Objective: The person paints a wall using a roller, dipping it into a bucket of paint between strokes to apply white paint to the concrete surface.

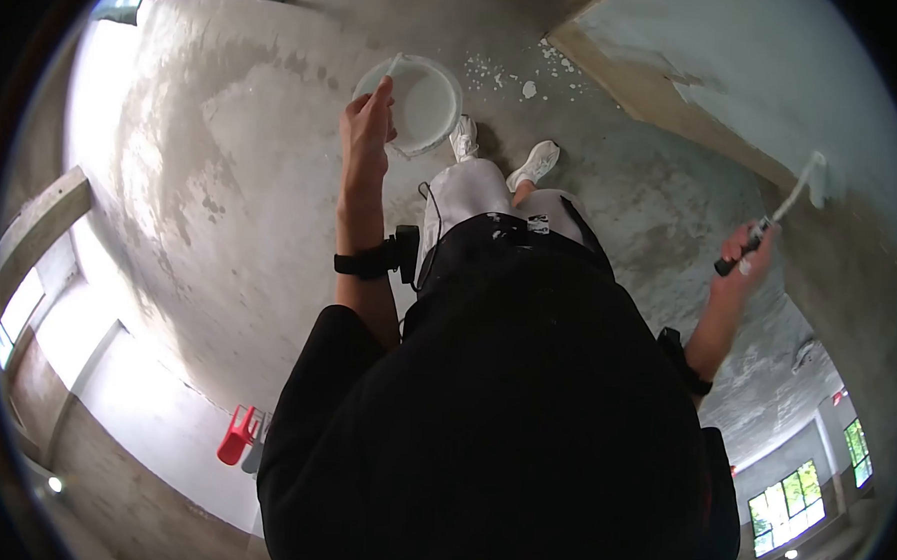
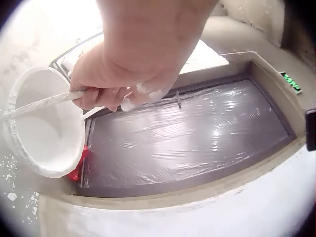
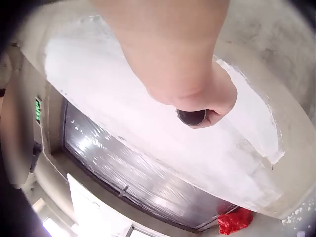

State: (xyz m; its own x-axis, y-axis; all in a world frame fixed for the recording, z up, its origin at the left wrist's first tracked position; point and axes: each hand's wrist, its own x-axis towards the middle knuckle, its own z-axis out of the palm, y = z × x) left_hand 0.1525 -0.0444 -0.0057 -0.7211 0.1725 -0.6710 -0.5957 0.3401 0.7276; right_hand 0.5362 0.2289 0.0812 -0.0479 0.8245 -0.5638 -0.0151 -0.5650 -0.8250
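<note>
My left hand [image 1: 368, 126] holds up a white bucket [image 1: 457, 105] by its thin handle. In the left wrist view the curled fingers grip that paint-caked handle [image 2: 47, 103], and white smears mark the skin. The bucket [image 2: 74, 143] hangs beside the hand, its inside coated white. My right hand [image 1: 752, 265] is out to the side, wrapped around the black grip of a paint roller [image 1: 795, 195]. The roller's white-crusted shank reaches to the partly whitened wall [image 1: 758, 63]. Only the butt of the black grip [image 3: 191, 117] shows in the right wrist view; the roller head is hidden there.
White splatters [image 1: 530, 88] dot the concrete floor between bucket and wall. A doorway covered with plastic film [image 2: 187, 133] stands nearby, with a red bag [image 3: 235, 220] at its foot. A red stool [image 1: 235, 436] stands behind the person.
</note>
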